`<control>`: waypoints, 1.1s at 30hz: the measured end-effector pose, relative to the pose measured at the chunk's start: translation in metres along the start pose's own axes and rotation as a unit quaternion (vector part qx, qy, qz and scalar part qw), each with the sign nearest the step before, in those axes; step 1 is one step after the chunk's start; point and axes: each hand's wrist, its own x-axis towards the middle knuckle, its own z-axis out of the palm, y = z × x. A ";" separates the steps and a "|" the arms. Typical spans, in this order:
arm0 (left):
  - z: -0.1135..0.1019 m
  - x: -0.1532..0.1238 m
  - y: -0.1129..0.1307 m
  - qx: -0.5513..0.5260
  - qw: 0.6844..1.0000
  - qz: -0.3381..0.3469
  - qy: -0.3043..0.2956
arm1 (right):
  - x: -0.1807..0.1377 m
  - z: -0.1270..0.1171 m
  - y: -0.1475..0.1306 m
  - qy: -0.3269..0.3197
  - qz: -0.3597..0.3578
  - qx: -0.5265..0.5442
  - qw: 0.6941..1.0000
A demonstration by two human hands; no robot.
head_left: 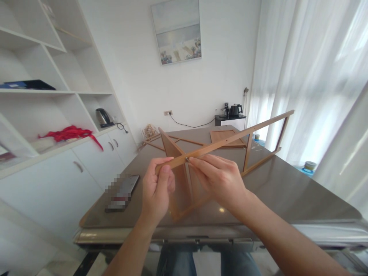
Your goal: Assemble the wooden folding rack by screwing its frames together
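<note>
My left hand [158, 188] is wrapped round the near end of a wooden rail [212, 146], its thumb lying along the side. The rail belongs to a ladder-like wooden frame that slants up to the right. With thumb and fingers pinched, my right hand [220, 176] holds a small metal screw [187, 159] against the rail; most of it is hidden by the fingertips. A wooden panel [176, 172] stands tilted on the table just behind my left hand, meeting the rail close to the screw.
On the grey table [276, 199], another wooden frame [189, 142] and flat wooden panels [225, 137] lie at the back. A dark flat device [123, 193], partly blurred, rests at the left. Behind stand a black kettle [235, 110] and, on the shelf, a steel kettle [103, 117].
</note>
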 end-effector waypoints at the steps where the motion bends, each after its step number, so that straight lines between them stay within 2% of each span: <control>1: 0.000 -0.001 0.000 0.002 1.000 0.001 -0.001 | 0.000 0.000 -0.001 0.007 0.018 0.000 1.000; 5: 0.001 -0.003 0.001 0.013 1.000 0.001 0.002 | -0.001 0.000 -0.005 0.015 0.082 -0.020 0.996; 11: 0.002 -0.003 0.001 0.014 1.000 0.004 0.011 | -0.004 0.003 -0.010 0.040 0.129 -0.003 0.991; 18: 0.003 -0.003 0.001 0.018 1.000 0.004 0.014 | -0.006 0.005 -0.016 0.039 0.132 -0.057 0.989; 24: 0.002 -0.004 0.001 0.020 1.000 0.007 0.014 | -0.006 0.005 -0.017 0.040 0.166 -0.017 0.985; 33: 0.003 -0.003 0.000 0.023 1.000 0.009 0.018 | -0.008 0.012 -0.019 0.057 0.181 -0.023 0.982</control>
